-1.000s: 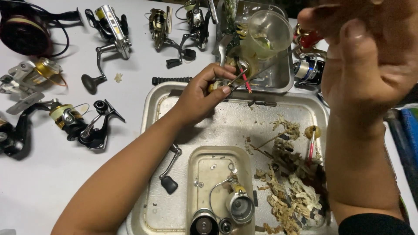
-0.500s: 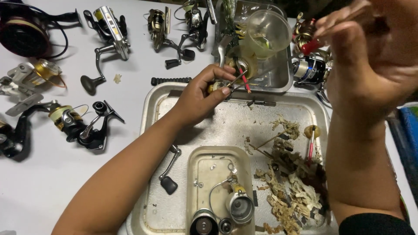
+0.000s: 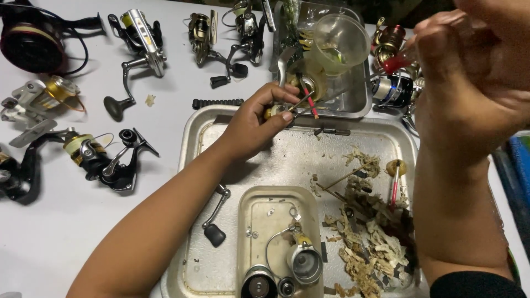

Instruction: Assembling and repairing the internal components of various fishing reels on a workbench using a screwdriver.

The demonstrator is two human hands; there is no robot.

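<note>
My two hands work on fishing reel parts over a metal tray (image 3: 386, 144) on a white table (image 3: 55, 221).

At left, spinning reels (image 3: 99, 157) lie scattered. My left hand (image 3: 254, 124) has its grip closed on a small brass part (image 3: 274, 111) at the tray's far edge; a thin red-tipped tool (image 3: 309, 100) beside it runs diagonally, tip toward me. My right hand (image 3: 469, 88), raised close, pinches a small red piece (image 3: 396, 63). Debris lies lower right.

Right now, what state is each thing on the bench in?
Left hand: pinching a small gold part.
Right hand: raised, closed on something red-tipped.
Plastic cup: tipped on its side.
Big tray: littered with dirty scraps.
Crank handle: detached, lying in tray.
</note>
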